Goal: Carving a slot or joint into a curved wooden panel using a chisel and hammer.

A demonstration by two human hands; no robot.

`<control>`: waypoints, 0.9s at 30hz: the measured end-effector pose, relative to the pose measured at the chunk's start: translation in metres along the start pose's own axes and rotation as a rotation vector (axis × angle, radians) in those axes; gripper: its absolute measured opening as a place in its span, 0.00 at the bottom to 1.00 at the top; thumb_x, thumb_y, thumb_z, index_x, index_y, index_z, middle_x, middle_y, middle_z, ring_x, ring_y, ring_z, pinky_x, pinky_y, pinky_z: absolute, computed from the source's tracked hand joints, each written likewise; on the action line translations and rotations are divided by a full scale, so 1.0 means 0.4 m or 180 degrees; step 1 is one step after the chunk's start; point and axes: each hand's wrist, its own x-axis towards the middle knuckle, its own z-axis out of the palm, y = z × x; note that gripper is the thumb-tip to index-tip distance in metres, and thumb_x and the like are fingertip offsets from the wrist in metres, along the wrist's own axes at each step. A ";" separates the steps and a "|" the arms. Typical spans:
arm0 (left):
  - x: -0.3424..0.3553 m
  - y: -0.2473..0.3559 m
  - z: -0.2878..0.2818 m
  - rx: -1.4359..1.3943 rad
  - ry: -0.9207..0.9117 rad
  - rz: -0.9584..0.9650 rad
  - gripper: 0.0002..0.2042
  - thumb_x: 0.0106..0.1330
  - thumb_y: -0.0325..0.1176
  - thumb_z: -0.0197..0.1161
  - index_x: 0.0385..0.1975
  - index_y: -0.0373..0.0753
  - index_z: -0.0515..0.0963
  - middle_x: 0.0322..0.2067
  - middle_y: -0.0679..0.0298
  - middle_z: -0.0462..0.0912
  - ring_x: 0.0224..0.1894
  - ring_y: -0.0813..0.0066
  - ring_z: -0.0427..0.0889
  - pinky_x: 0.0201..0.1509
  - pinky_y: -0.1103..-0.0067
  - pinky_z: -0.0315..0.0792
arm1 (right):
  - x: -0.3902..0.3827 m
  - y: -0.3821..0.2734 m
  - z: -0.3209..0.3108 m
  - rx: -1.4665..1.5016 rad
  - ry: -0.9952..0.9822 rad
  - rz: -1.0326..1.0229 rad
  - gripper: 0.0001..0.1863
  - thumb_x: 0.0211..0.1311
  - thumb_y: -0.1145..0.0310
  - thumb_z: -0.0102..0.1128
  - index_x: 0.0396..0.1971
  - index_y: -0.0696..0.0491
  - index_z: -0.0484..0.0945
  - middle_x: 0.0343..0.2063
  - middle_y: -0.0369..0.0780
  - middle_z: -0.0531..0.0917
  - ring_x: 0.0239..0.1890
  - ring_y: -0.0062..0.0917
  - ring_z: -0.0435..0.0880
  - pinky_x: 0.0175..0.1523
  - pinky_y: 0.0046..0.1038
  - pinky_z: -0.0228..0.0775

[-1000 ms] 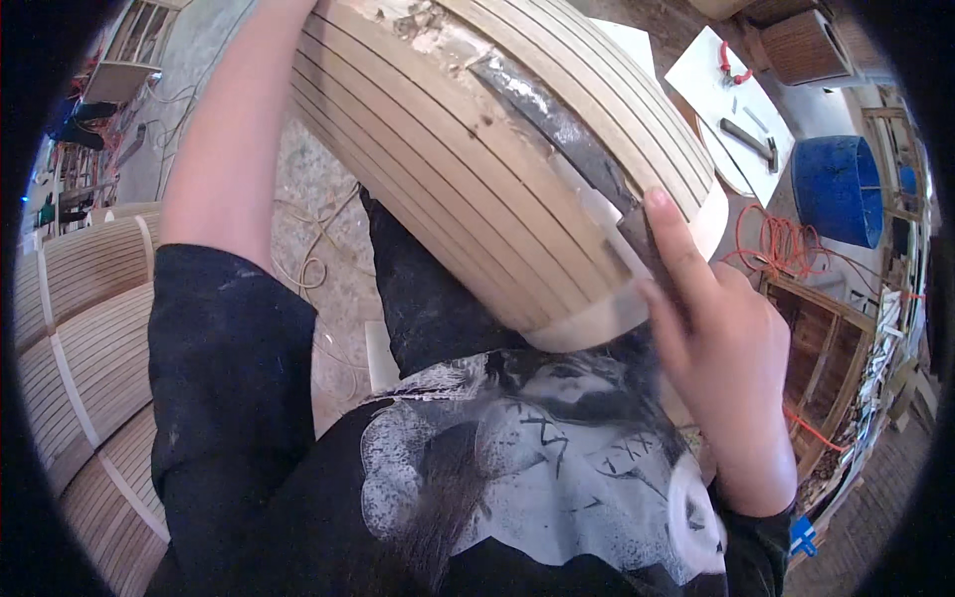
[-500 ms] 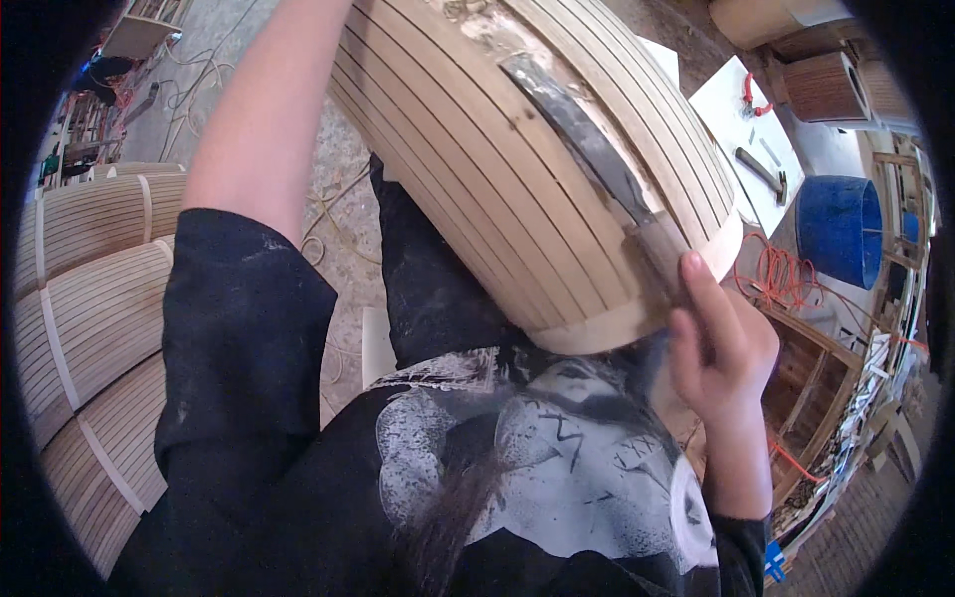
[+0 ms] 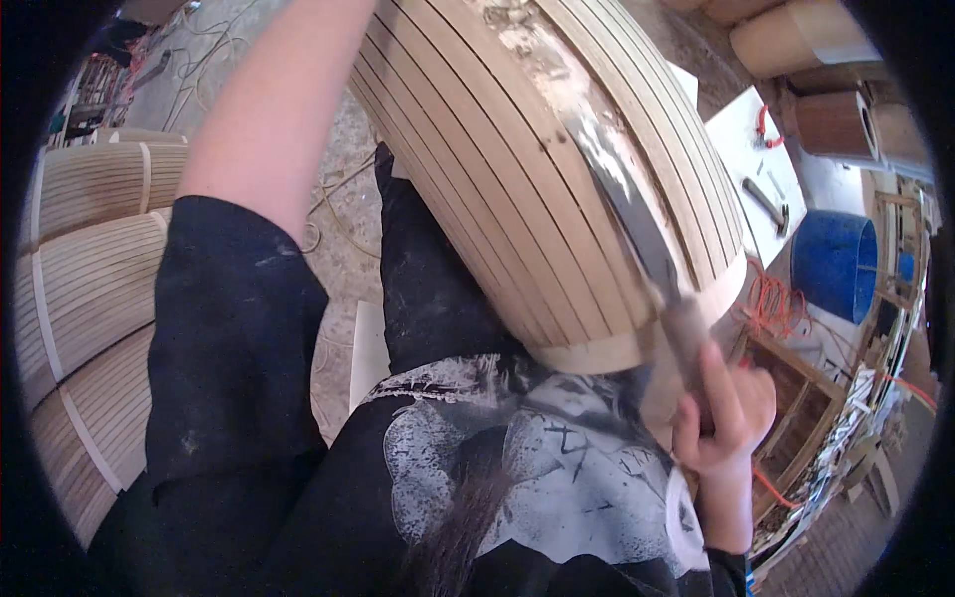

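Fingers of the right hand wrap a flat-bladed tool, left hand unseen; on the slatted shell above the lap, rough far-end residue seems left, the near stretch barer.

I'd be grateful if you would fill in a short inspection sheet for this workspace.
Surface: white board bearing red-handled pliers and a hammer.
Job's things: curved slatted wooden piece; flat-bladed tool angled along its patchy strip; contact unclear.
Clutter: jumbled strips at lower right.
Hands: right hand grips the tool's handle; left hand beyond the upper edge.
Cables: orange cable coiled at right; pale cable on the floor.
Surroundings: blue drum at right; slatted pieces at left.
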 end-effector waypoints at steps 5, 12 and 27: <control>0.023 -0.041 0.024 0.0299 -0.0228 0.0295 0.19 0.70 0.33 0.45 0.44 0.31 0.84 0.51 0.46 0.83 0.54 0.49 0.82 0.58 0.61 0.75 | 0.070 -0.019 0.036 -0.0159 0.0069 -0.0043 0.27 0.54 0.65 0.65 0.56 0.56 0.81 0.16 0.34 0.70 0.16 0.28 0.69 0.28 0.33 0.55; 0.035 -0.041 0.000 0.0629 0.0118 0.0732 0.15 0.66 0.29 0.51 0.39 0.32 0.85 0.46 0.44 0.85 0.50 0.52 0.85 0.54 0.61 0.78 | 0.012 -0.021 0.006 -0.0289 0.0076 0.0060 0.27 0.53 0.66 0.66 0.56 0.56 0.81 0.15 0.34 0.68 0.16 0.28 0.67 0.29 0.33 0.55; -0.002 -0.043 0.010 0.0333 -0.0497 -0.0080 0.14 0.64 0.29 0.54 0.42 0.32 0.86 0.48 0.45 0.84 0.53 0.48 0.84 0.55 0.61 0.77 | 0.062 0.004 0.017 -0.0197 0.0060 -0.0187 0.28 0.57 0.63 0.63 0.57 0.61 0.79 0.20 0.37 0.80 0.19 0.26 0.74 0.31 0.31 0.59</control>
